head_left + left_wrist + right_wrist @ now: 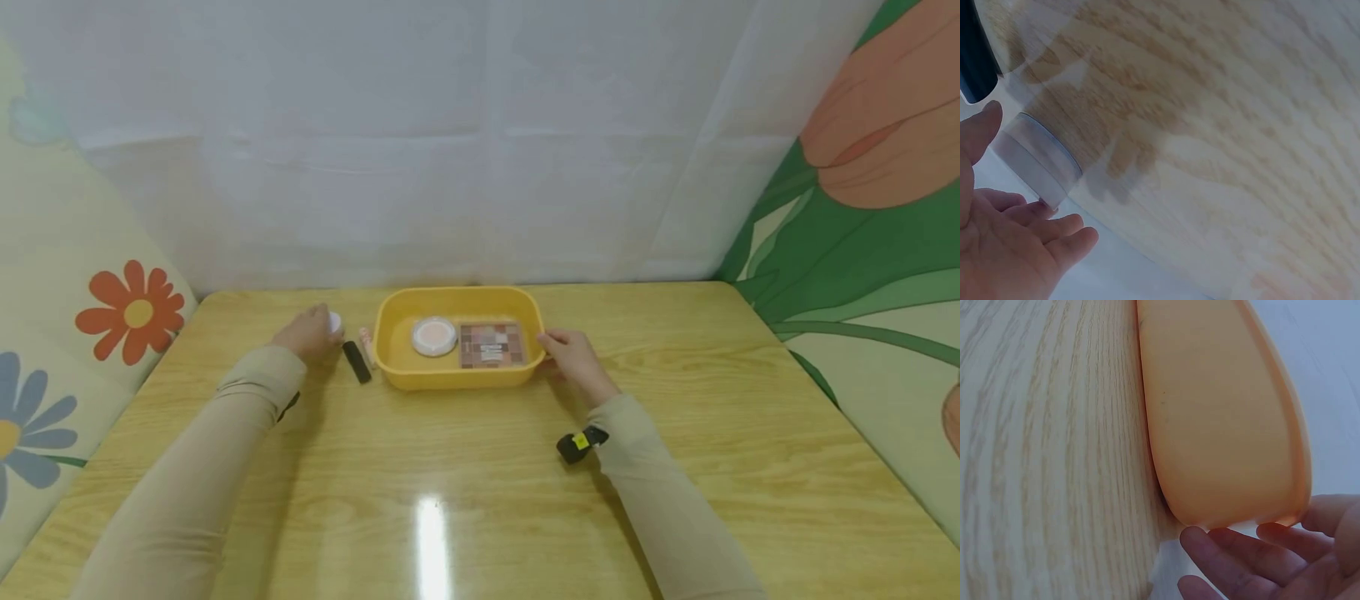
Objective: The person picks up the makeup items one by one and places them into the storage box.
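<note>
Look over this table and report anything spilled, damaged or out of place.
Nothing looks spilled or damaged. Possibly odd: the black tube and pink tube lie beside the tray, at its left, while the compact and palette sit inside.

Head: farthest back, we look forward and down over left hand [306, 332] and right hand [576, 358].
Left wrist: close — we face tabletop [1260, 112] beside that hand.
Right wrist: close — outer wall of tray [1222, 412] touching that hand.
Tray: head, right wrist share it.
</note>
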The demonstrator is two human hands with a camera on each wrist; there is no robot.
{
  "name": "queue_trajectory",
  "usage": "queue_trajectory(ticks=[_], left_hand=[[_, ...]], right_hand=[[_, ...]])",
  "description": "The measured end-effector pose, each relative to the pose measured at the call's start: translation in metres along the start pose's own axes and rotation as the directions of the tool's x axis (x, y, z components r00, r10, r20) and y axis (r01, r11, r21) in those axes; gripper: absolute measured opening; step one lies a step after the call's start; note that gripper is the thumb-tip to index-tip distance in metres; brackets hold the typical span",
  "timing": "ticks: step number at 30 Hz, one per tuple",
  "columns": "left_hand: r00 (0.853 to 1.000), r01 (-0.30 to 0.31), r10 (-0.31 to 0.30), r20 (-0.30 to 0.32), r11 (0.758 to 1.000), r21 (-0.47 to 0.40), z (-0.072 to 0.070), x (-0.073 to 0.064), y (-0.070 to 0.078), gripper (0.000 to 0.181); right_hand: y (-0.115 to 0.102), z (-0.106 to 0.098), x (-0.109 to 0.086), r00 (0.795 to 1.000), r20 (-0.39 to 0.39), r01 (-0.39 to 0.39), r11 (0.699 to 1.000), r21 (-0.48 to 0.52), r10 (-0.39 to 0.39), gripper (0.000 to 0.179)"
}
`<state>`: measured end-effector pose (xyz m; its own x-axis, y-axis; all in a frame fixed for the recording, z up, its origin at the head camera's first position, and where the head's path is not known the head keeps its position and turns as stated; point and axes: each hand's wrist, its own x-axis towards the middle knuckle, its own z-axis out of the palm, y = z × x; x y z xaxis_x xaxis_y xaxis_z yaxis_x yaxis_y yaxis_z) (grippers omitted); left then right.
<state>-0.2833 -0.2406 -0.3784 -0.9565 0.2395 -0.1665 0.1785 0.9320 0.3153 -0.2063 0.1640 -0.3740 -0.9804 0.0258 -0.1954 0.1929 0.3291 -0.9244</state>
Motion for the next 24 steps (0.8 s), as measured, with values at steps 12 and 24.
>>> queue_trajectory(ticks=[12, 24], left_hand=[[0.999, -0.039, 0.039, -0.031, 0.999, -0.001, 0.0026, -0.0003, -0.0018, 0.047], [0.998, 0.000, -0.002, -0.069, 1.000, -0.026, 0.0049, 0.0045, -0.0060, 0.038]], right_hand=[[0.0013, 0.0009, -0.0002, 1.000, -0.008, 0.005, 1.000, -0.001, -0.005, 0.040], [0.0022, 0.0027, 0.0015, 1.000, -0.010, 0.005, 1.000, 0.012, -0.005, 0.039]])
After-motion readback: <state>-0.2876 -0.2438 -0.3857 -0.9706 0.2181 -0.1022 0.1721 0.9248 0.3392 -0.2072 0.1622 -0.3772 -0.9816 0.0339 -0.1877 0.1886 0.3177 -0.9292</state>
